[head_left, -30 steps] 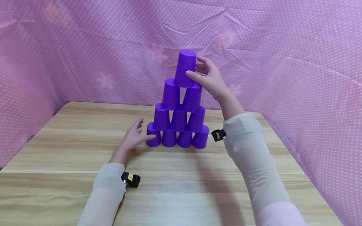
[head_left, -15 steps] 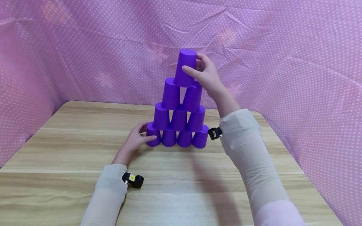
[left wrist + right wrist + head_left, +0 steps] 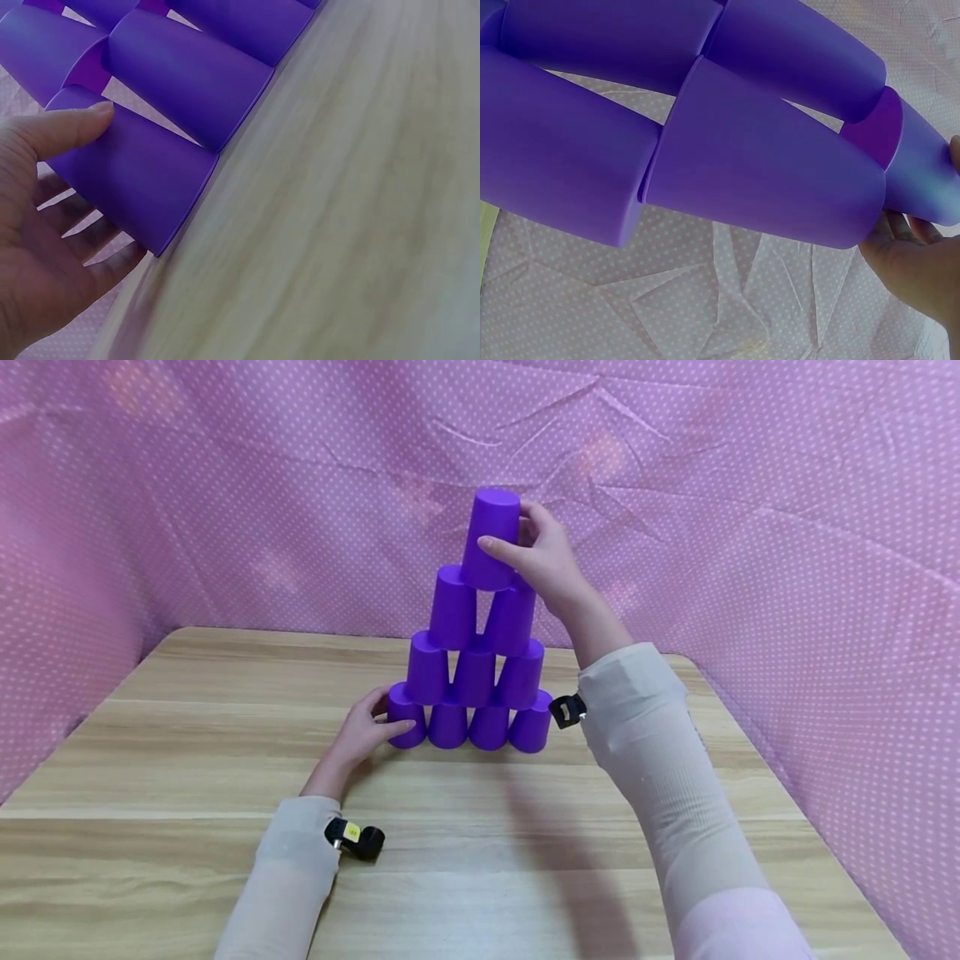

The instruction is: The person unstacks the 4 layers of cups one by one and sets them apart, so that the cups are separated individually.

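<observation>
Upside-down purple cups form a four-row pyramid in the head view. At its peak, the top cup [image 3: 493,514] straddles the two cups below. My right hand [image 3: 552,562] holds this top cup, thumb across its front and fingers behind. In the right wrist view the top cup [image 3: 924,169] shows its open underside above the row beneath. Low on the left, my left hand [image 3: 356,737] grips the bottom-left cup [image 3: 405,724]. The left wrist view has the thumb [image 3: 79,126] on that cup's side and the other fingers behind it, partly hidden.
The pyramid stands on a light wood table [image 3: 450,860] toward its far edge. Pink dotted cloth [image 3: 300,485] hangs behind and on both sides. Small black devices sit at both cuffs, the right one [image 3: 567,711] near the bottom-right cup [image 3: 530,725].
My left hand has moved right and closed around the bottom-left cup. My right thumb has slid left across the top cup, the right hand closing nearer around it. The pyramid stays in place.
</observation>
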